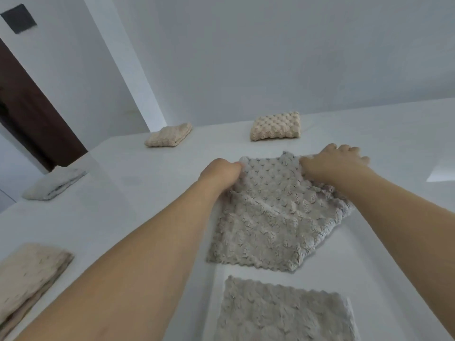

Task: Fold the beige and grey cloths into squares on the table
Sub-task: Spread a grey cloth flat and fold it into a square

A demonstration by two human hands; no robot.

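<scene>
Grey textured cloth (275, 217) lies mid-table, far edge doubled back toward the wearer. Left hand (220, 172) grips its far left corner, fingers curled under. Right hand (332, 161) pinches the far right corner, fingers bent. Second grey cloth (283, 313) flat nearer the wearer. Folded beige cloths (275, 126) (168, 139) (27, 274) and one folded pale cloth (53, 183) sit around the white table (123, 193).

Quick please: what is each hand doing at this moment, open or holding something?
Left hand: fingers curled, gripping the far left corner of the grey cloth.
Right hand: gripping the far right corner of the same cloth.
</scene>
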